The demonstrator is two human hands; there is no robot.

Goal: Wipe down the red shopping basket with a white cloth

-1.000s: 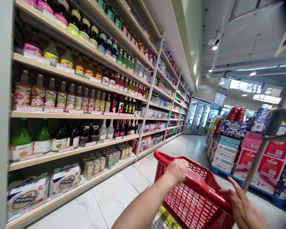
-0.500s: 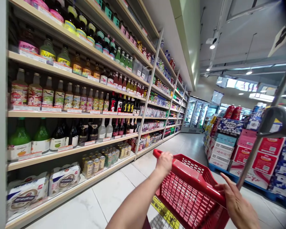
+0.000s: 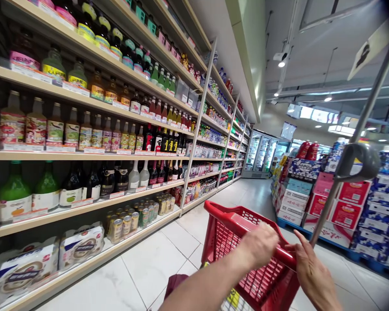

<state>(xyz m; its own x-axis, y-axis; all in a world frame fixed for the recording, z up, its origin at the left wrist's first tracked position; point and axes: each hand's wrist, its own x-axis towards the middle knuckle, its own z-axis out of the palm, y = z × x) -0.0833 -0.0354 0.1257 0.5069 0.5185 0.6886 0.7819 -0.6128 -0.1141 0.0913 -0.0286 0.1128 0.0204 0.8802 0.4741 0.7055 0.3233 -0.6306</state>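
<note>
Shopping cart (image 3: 262, 280), red and meshed, stands on the tiled floor (image 3: 139, 280) right before me. My left hand (image 3: 262, 245) is curled over its handle (image 3: 236, 221); my right hand (image 3: 311, 268) is spread, its fingers touching the handle's right end. Near that hand rises a grey pole (image 3: 327, 209), with stacked boxes (image 3: 348, 211) behind it. To my left, shelves (image 3: 84, 156) carry bottles (image 3: 86, 134), cans (image 3: 126, 224) and, at the bottom, 2 white packs (image 3: 81, 246); glass-doored fridges (image 3: 259, 151) stand far ahead, down the aisle.
</note>
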